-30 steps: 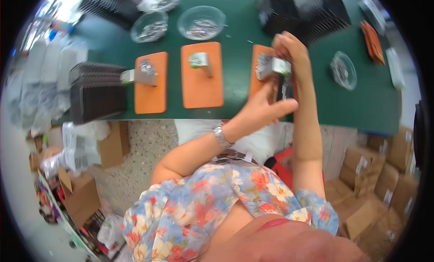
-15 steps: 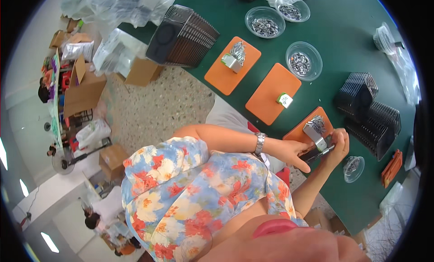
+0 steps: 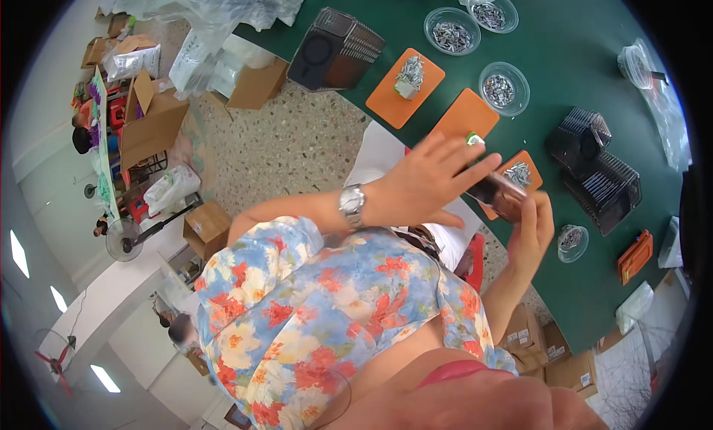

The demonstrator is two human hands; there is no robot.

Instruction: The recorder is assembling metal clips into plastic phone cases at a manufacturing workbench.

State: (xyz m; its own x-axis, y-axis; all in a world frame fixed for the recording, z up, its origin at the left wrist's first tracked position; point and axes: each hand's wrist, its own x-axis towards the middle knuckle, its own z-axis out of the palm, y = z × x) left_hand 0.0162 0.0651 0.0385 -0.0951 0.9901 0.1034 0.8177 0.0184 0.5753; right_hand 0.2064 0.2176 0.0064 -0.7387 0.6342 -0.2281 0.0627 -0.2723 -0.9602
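Observation:
My right hand (image 3: pixel 536 223) grips a dark, shiny phone case (image 3: pixel 506 195) by its edge, tilted above the nearest orange mat. My left hand (image 3: pixel 423 179), with a watch on its wrist, reaches across with fingers spread. Its fingertips lie over the near part of the middle orange mat (image 3: pixel 462 112), beside a small silver and green piece (image 3: pixel 474 139) and close to the case. On the nearest orange mat (image 3: pixel 529 160), partly behind the case, lies a pile of small silver metal parts (image 3: pixel 518 176). The far left orange mat (image 3: pixel 385 103) bears another pile of silver parts (image 3: pixel 411 75).
Clear bowls of small metal parts stand on the green table (image 3: pixel 549 66), one a round bowl (image 3: pixel 524 101). A phone case stack (image 3: pixel 327 55) stands at the far left edge; further dark case stacks (image 3: pixel 610 196) stand at right. An orange stack (image 3: pixel 635 258) lies beyond them.
My left hand has left the phone case and moved forward and left, fingers spreading near the middle mat. My right hand keeps the case, now turned to another angle. The view has shifted slightly.

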